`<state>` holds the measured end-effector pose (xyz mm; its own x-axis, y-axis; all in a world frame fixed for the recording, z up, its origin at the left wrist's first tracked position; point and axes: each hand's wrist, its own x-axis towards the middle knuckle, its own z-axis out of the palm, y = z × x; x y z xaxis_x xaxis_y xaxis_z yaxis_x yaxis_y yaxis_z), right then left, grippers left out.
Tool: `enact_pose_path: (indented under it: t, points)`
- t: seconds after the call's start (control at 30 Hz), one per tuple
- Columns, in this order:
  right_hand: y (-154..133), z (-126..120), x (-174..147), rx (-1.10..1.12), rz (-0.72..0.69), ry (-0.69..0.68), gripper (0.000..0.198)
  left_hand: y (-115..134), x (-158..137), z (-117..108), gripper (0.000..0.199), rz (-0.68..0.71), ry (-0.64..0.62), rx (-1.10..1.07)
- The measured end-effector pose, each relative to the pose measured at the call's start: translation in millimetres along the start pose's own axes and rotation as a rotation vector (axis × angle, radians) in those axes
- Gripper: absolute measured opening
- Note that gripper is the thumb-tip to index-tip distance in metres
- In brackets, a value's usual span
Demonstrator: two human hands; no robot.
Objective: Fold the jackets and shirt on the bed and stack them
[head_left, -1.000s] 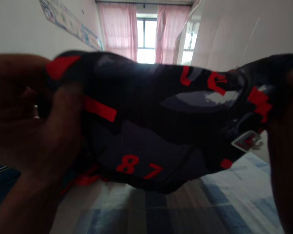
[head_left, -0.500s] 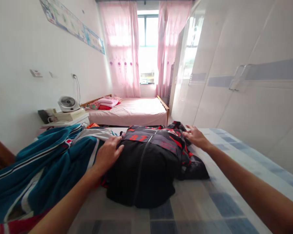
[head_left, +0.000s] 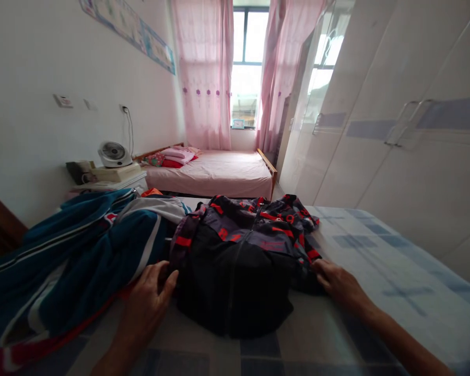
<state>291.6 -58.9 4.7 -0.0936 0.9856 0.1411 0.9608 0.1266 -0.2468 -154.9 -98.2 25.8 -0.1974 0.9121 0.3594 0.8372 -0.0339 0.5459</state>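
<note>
A black jacket with a grey and red patterned upper part lies front up, its zipper running down the middle. At its right side, my right hand has its fingers closed on the end of the patterned sleeve. My left hand is by the jacket's left edge, thumb apart from the fingers. Whether its fingertips touch the left sleeve I cannot tell. Just left of that hand is a heap of teal clothing with white stripes.
Under the clothes is a blue and white checked bed sheet. A pink-covered bed stands beneath the curtained window. A small fan sits on a cabinet at the left, and a white wardrobe lines the right wall.
Both hands have come down the jacket's sides toward me, the right one from the shoulder area to the sleeve end. The left sleeve now shows along the jacket's side. My view has shifted slightly.
</note>
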Motion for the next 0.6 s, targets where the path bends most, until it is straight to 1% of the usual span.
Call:
enact_pose_path:
  t: [0.07,0.13,0.17,0.23,0.27,0.3,0.37,0.4,0.43,0.47,0.5,0.53,0.6]
  points:
    - [2.8,-3.9,3.4,0.005,0.005,-0.027,0.02,5.1,-2.4,-1.8,0.052,-0.079,-0.056,0.034]
    - [3.4,-6.8,0.9,0.033,0.002,0.002,0.022,8.2,-5.1,-3.3,0.057,-0.146,-0.141,0.035]
    - [3.1,-7.4,-2.4,0.053,-0.003,0.009,0.026,8.7,-6.3,-3.3,0.058,-0.179,-0.186,0.022]
    - [2.2,-7.0,-10.7,0.085,-0.034,-0.018,0.04,7.4,-7.9,-1.0,0.058,-0.234,-0.262,-0.027]
    - [1.7,-5.9,-14.8,0.095,-0.062,-0.044,0.047,5.9,-8.3,1.1,0.057,-0.248,-0.282,-0.065]
    - [1.2,-4.5,-18.1,0.1,-0.094,-0.07,0.049,4.1,-8.2,3.8,0.055,-0.252,-0.288,-0.112]
    - [1.2,-2.7,-21.1,0.096,-0.13,-0.094,0.036,1.4,-7.3,9.0,0.049,-0.241,-0.271,-0.207]
    - [2.2,-3.7,-20.3,0.099,-0.131,-0.092,0.029,1.3,-6.5,10.9,0.045,-0.23,-0.258,-0.252]
    - [4.1,-6.8,-18.0,0.107,-0.123,-0.084,0.026,2.4,-5.8,11.8,0.04,-0.216,-0.247,-0.295]
    - [7.4,-12.7,-14.3,0.11,-0.101,-0.06,0.026,4.9,-5.2,11.8,0.035,-0.201,-0.243,-0.339]
    - [12.1,-21.4,-9.7,0.104,-0.062,-0.004,0.027,9.1,-5.0,10.7,0.031,-0.185,-0.249,-0.388]
    - [18.3,-32.9,-4.7,0.083,-0.003,0.086,0.029,14.7,-5.2,8.7,0.028,-0.169,-0.267,-0.442]
    - [33.6,-60.1,4.6,-0.009,0.169,0.328,0.036,29.4,-7.3,3.3,0.025,-0.129,-0.335,-0.543]
